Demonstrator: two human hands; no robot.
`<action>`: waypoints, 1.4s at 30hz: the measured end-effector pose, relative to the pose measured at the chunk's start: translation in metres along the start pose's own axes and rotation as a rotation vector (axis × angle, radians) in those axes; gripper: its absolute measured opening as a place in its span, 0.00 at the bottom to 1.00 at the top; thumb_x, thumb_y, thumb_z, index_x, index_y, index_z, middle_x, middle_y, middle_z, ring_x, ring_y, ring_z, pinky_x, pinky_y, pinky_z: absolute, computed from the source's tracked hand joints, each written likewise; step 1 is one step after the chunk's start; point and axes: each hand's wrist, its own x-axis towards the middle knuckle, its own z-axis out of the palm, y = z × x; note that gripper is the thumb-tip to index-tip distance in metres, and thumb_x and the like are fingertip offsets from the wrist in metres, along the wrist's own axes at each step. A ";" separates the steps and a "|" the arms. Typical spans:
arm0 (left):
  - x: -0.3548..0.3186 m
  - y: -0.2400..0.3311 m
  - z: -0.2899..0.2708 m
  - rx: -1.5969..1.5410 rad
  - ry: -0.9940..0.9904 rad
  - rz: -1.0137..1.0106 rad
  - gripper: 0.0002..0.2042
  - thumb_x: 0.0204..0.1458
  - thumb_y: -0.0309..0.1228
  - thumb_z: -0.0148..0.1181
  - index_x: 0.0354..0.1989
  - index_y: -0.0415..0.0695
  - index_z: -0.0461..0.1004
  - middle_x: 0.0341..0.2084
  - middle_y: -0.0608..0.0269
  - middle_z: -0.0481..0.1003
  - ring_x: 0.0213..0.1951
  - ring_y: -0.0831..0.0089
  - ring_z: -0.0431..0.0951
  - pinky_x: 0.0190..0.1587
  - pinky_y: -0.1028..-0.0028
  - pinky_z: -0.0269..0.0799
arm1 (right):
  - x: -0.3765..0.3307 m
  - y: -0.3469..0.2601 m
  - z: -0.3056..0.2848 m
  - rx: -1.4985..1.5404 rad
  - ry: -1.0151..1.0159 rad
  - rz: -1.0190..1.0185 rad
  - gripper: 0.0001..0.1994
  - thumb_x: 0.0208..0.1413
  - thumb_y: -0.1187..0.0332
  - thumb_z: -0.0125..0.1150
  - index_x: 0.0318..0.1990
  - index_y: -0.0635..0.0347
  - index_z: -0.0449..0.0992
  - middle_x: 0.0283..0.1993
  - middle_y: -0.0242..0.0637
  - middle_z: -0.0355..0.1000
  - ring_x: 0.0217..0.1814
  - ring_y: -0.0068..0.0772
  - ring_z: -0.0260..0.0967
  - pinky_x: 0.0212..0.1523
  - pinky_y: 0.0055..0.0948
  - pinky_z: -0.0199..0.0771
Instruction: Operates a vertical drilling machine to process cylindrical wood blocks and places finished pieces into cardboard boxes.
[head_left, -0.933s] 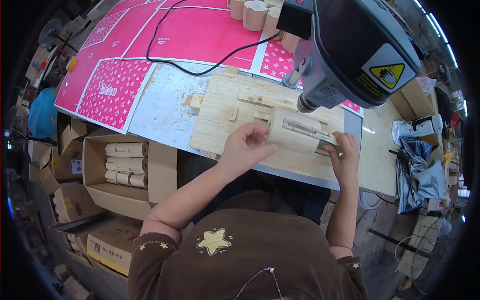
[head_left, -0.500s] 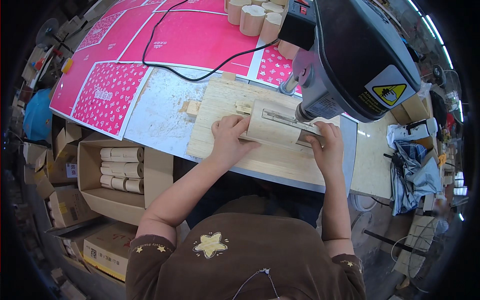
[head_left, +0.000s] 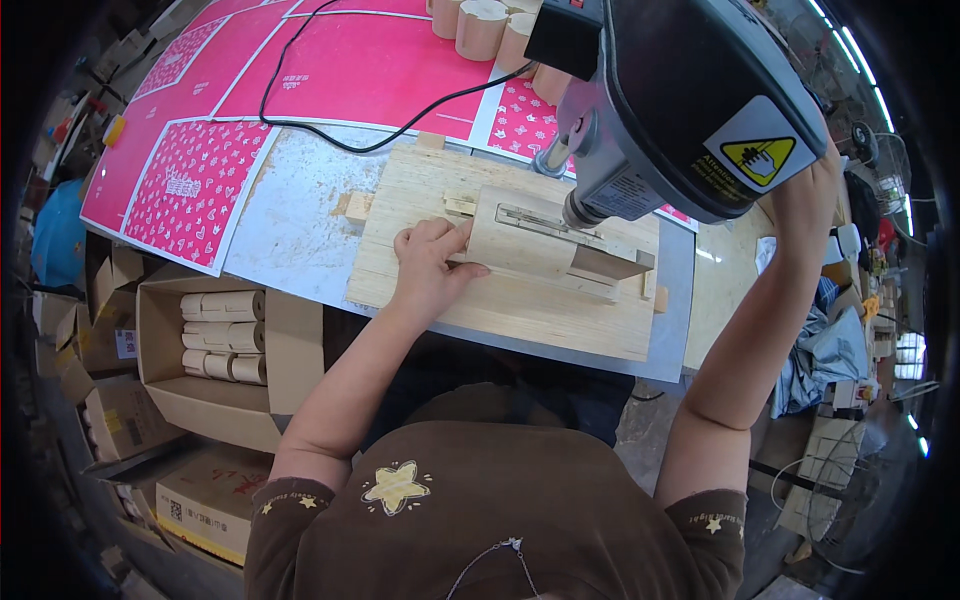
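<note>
A pale, rounded wooden block with a long narrow slot lies on a plywood board, set in a wooden jig that sticks out past its right end. My left hand grips the block's left end, thumb at the near side and fingers at the far side. Over the slot hangs the chuck of a dark drill press. Raised at the right, my right hand is beside the drill press head, which hides its fingers; whether it holds anything is hidden.
Several similar wooden pieces stand behind the drill press. A black cord crosses the pink printed sheets. Below the table's left side is an open cardboard box of wooden pieces. Grey cloth or plastic lies at the right.
My right hand has left the block's right end and risen to the right side of the drill press. My left hand still grips the left end. The view has shifted slightly.
</note>
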 end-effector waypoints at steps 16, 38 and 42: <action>0.000 -0.002 0.002 0.008 0.016 0.046 0.27 0.29 0.32 0.69 0.45 0.49 0.73 0.28 0.69 0.68 0.38 0.70 0.66 0.48 0.63 0.49 | -0.168 -0.015 0.038 -0.127 -0.072 -0.015 0.10 0.51 0.77 0.49 0.40 0.67 0.72 0.31 0.37 0.71 0.32 0.31 0.66 0.56 0.39 0.52; 0.005 0.023 0.025 0.002 0.026 0.082 0.27 0.30 0.35 0.69 0.46 0.51 0.73 0.28 0.69 0.68 0.38 0.70 0.67 0.49 0.64 0.49 | -0.047 -0.041 -0.015 0.127 0.133 0.229 0.10 0.53 0.70 0.52 0.28 0.70 0.73 0.25 0.32 0.69 0.24 0.17 0.60 0.26 0.20 0.59; 0.006 0.024 0.027 -0.017 0.026 0.082 0.25 0.29 0.35 0.69 0.43 0.49 0.74 0.27 0.68 0.67 0.38 0.67 0.66 0.50 0.63 0.48 | -0.110 -0.051 -0.010 -0.068 0.009 0.039 0.08 0.52 0.75 0.47 0.29 0.69 0.72 0.26 0.40 0.71 0.24 0.31 0.65 0.41 0.32 0.63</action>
